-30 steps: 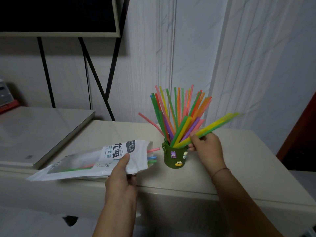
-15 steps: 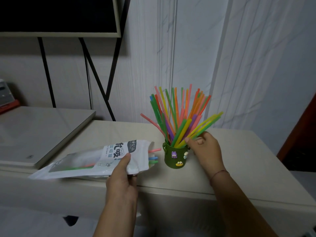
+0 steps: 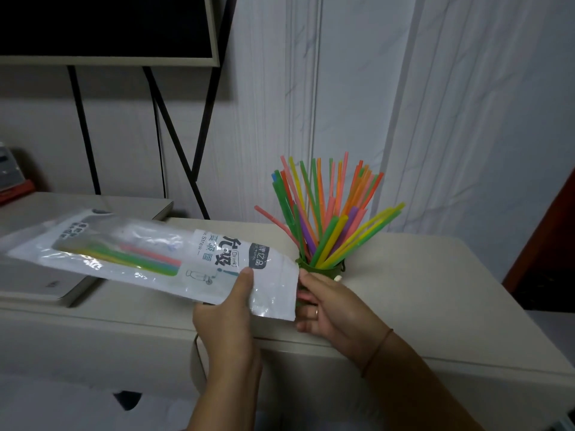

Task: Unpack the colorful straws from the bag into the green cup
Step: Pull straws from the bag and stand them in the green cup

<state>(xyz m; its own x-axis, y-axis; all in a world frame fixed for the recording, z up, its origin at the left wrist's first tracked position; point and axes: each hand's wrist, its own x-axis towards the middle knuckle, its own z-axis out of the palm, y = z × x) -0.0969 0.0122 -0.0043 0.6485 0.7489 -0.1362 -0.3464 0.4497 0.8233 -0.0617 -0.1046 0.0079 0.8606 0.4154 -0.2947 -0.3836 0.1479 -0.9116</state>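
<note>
The left hand [image 3: 227, 315] pinches the straw bag [image 3: 149, 244]. At its three o'clock, the right hand [image 3: 333, 306] curls against the green cup [image 3: 328, 270]; its grasp is unclear.

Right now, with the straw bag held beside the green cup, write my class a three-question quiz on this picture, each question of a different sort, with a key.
1. Multiple choice: which hand grips the bag with its thumb on top? A left; B right; C both.
2. True or false: no straws are left inside the bag.
3. Short answer: what do the unpacked straws stand in?

Key
1. A: the left hand.
2. False: leftover straws show through the bag's clear panel.
3. The green cup, on the table.
</note>
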